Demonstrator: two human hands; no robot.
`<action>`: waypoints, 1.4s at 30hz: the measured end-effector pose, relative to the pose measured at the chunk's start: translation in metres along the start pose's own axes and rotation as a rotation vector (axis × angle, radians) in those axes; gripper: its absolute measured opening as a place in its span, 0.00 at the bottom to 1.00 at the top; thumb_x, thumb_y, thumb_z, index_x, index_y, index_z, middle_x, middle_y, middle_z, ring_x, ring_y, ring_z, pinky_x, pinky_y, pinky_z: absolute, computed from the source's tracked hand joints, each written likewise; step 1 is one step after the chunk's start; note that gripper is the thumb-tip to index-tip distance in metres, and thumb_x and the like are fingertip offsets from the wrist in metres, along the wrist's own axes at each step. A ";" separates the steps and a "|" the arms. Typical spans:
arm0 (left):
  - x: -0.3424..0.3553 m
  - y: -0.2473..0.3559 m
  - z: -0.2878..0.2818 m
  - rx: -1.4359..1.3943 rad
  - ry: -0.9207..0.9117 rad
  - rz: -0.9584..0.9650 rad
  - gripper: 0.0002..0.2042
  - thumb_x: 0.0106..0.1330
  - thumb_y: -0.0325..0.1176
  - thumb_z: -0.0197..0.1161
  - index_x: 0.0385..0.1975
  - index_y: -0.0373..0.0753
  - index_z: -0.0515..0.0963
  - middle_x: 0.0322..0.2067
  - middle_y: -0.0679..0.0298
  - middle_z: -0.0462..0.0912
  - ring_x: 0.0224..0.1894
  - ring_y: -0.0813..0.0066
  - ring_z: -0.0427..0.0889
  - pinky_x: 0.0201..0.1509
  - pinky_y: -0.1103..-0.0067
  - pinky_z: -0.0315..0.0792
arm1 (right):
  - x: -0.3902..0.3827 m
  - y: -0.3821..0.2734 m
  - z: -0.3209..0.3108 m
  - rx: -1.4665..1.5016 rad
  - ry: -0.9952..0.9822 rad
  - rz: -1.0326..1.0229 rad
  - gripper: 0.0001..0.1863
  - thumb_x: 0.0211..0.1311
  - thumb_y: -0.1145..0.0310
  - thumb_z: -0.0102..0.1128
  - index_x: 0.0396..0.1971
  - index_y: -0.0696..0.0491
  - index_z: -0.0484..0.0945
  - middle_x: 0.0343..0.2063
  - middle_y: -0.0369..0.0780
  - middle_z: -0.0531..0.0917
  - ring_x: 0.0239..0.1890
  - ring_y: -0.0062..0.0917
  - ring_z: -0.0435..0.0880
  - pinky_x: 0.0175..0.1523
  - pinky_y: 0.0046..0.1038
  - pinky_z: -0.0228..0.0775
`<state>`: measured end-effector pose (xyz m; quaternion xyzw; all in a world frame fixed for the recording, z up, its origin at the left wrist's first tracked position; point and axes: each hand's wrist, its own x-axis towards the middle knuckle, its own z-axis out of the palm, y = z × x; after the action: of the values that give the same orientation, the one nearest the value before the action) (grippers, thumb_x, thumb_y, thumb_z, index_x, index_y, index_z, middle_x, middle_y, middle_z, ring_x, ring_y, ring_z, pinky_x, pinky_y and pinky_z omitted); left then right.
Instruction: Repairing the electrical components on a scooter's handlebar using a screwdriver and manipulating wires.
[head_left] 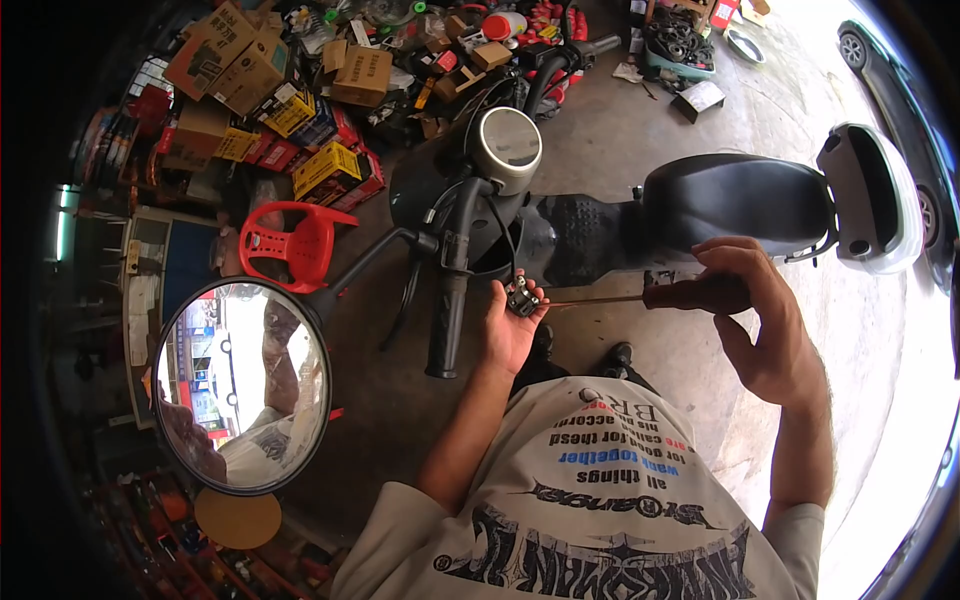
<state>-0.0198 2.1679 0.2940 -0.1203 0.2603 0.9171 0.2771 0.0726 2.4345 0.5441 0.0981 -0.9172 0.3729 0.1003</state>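
Observation:
In front of my chest, my left hand is closed around a small black scooter handlebar switch, palm up. A thin dark cable runs from it up toward the handlebar. My right hand grips the dark handle of a long screwdriver. Its shaft points left at the switch; the exact contact of the tip is too small to tell. Just left of my left hand is the black handlebar grip of an electric scooter, which stands sideways before me.
A round mirror juts out from the handlebar on the left. Behind it stands a red plastic chair. Cardboard boxes and loose parts pile up at the far left. The scooter's black seat extends right; a car stands beyond.

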 end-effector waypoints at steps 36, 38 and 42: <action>0.002 -0.002 0.001 -0.007 0.044 -0.022 0.21 0.73 0.50 0.48 0.53 0.39 0.70 0.42 0.63 0.77 0.45 0.72 0.77 0.54 0.71 0.72 | -0.004 0.005 0.005 0.197 0.039 0.313 0.26 0.50 0.88 0.55 0.53 0.57 0.71 0.45 0.43 0.75 0.38 0.30 0.80 0.36 0.23 0.70; 0.002 -0.002 0.000 -0.015 0.045 -0.020 0.21 0.73 0.50 0.48 0.53 0.38 0.70 0.42 0.63 0.77 0.45 0.71 0.77 0.54 0.71 0.72 | -0.002 0.003 0.001 0.047 0.021 0.115 0.26 0.51 0.88 0.55 0.53 0.57 0.70 0.44 0.43 0.76 0.39 0.31 0.80 0.37 0.23 0.70; 0.002 -0.002 -0.002 -0.087 0.046 -0.026 0.22 0.73 0.49 0.47 0.53 0.36 0.69 0.42 0.59 0.77 0.45 0.66 0.78 0.54 0.70 0.74 | -0.001 -0.003 -0.001 0.171 -0.021 0.243 0.26 0.51 0.87 0.56 0.53 0.57 0.71 0.43 0.42 0.76 0.40 0.31 0.81 0.38 0.24 0.70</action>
<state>-0.0203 2.1693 0.2905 -0.1565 0.2250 0.9208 0.2776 0.0749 2.4331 0.5465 -0.0015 -0.8881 0.4581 0.0361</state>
